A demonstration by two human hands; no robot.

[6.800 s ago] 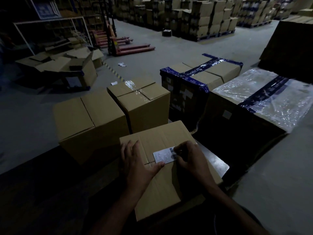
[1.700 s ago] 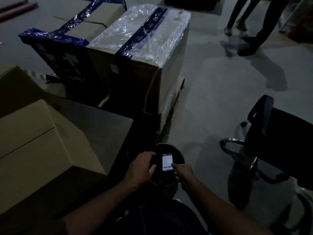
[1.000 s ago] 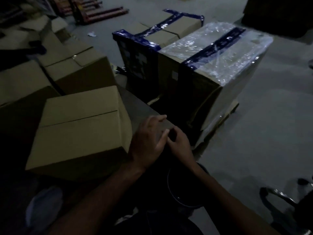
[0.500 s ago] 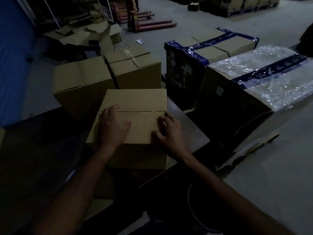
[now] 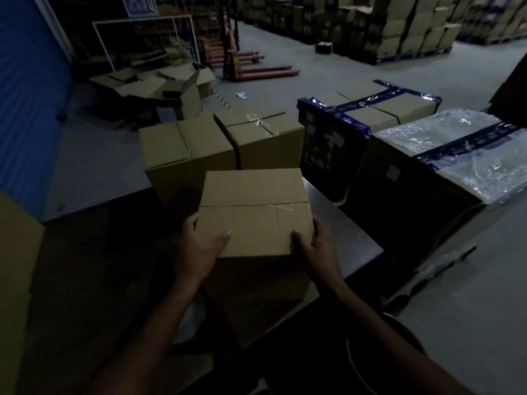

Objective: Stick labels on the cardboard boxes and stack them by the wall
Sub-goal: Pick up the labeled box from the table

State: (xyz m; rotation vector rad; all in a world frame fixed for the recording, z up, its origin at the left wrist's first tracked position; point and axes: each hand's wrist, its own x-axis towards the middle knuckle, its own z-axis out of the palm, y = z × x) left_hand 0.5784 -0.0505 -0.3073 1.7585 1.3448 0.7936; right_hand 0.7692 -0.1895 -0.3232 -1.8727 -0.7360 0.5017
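- a closed brown cardboard box is sitting on the surface, clear tape running along its top seam, flaps shut.
- two more taped cardboard boxes are standing side by side just behind it, touching each other.

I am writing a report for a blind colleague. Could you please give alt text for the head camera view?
A person's left hand and right hand grip the near corners of a plain cardboard box on a dim warehouse table. Two taped boxes stand behind it, and wrapped cartons to the right.
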